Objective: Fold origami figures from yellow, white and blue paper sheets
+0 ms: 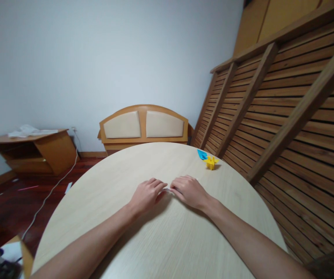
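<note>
Over the middle of the round table my left hand and my right hand almost meet, thumbs and fingertips pinched together. Between them shows the edge of a small whitish piece, perhaps folded paper; the fingers cover most of it. Both hands grip this piece, one from each side. Beyond my right hand, close to the far right rim, stands a yellow folded-paper figure. A blue folded-paper piece lies just behind it, partly covered by the yellow one.
The pale round table fills the foreground. A slatted wooden frame leans along the right side. A padded headboard stands behind the table. To the left are a low wooden desk, a white cable and an open box.
</note>
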A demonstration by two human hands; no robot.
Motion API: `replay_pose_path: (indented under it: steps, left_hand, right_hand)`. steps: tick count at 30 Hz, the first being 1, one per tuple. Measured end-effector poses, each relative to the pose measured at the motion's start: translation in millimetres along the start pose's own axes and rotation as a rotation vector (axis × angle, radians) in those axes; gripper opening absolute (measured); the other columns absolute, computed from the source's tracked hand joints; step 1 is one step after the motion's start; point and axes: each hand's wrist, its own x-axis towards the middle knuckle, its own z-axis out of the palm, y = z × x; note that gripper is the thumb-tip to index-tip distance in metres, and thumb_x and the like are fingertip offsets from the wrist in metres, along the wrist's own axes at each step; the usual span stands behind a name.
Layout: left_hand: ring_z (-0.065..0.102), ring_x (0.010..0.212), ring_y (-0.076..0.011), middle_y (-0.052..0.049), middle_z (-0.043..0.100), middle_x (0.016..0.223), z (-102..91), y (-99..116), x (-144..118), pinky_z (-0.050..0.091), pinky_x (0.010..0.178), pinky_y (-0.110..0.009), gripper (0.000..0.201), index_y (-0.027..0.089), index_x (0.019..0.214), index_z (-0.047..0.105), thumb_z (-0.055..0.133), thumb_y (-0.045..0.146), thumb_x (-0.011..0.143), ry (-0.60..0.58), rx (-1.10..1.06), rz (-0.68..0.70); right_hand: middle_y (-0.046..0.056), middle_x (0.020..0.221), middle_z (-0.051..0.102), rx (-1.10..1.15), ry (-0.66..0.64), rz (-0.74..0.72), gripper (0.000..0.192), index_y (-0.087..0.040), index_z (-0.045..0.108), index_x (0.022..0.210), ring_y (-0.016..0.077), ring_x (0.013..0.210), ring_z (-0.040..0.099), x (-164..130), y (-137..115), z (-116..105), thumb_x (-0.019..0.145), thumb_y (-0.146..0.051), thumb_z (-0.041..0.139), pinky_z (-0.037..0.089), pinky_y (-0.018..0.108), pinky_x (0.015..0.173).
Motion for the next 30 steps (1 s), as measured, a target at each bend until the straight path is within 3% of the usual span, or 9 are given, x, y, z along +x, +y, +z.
replay_pose_path:
  steps: [5, 14, 30]
  left_hand:
    - [0.062, 0.079, -0.0176, -0.004, 0.070, 0.083, 2.0, -0.1, 1.7, 0.047, 0.070, -0.027, 0.024, 0.019, 0.088, 0.066, 0.047, 0.025, 0.100, -0.035, 0.023, 0.000]
    - [0.063, 0.079, -0.0172, -0.003, 0.071, 0.086, -3.5, -9.8, 0.5, 0.043, 0.068, -0.026, 0.018, 0.020, 0.090, 0.065, 0.049, 0.020, 0.097, -0.075, -0.020, -0.106]
    - [0.064, 0.084, -0.0191, -0.004, 0.072, 0.091, -8.8, -20.2, -0.7, 0.042, 0.067, -0.026, 0.017, 0.021, 0.092, 0.068, 0.051, 0.018, 0.093, -0.116, -0.080, -0.268]
  right_hand:
    - [0.004, 0.083, 0.070, 0.011, 0.014, -0.032, 0.016, -0.018, 0.067, 0.087, 0.0174, 0.078, 0.062, 3.4, -6.5, 4.7, 0.095, -0.029, 0.058, 0.038, 0.029, 0.072]
    - [0.003, 0.089, 0.074, 0.080, 0.065, 0.027, 0.007, -0.020, 0.071, 0.090, 0.0190, 0.084, 0.066, -1.7, 21.8, 4.9, 0.090, -0.024, 0.066, 0.042, 0.030, 0.077]
    - [0.003, 0.090, 0.075, 0.186, 0.140, 0.084, 0.012, -0.021, 0.074, 0.089, 0.0194, 0.085, 0.066, -12.8, 54.3, -3.2, 0.091, -0.026, 0.064, 0.045, 0.033, 0.081]
